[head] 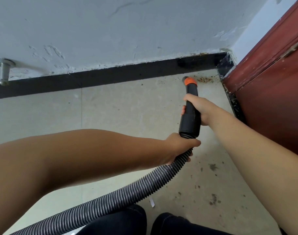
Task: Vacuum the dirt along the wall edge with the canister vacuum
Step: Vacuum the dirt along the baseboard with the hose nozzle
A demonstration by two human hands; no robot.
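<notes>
right hand (pixel 198 108): my fingers wrapped tight round the black nozzle (pixel 190 106), tip by the dirt (pixel 204 80)
left hand (pixel 178 146): fingers curled round the ribbed hose (pixel 121 195)

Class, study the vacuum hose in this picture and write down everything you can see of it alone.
The vacuum hose is a ribbed, grey-black flexible tube, plastic by its look. It curves up from the lower left edge to a smooth black rigid handle piece that ends in an orange collar and a nozzle. The left hand grips the ribbed part just below the handle piece; the right hand grips the handle piece. The nozzle points at brown crumbs by the black skirting.
</notes>
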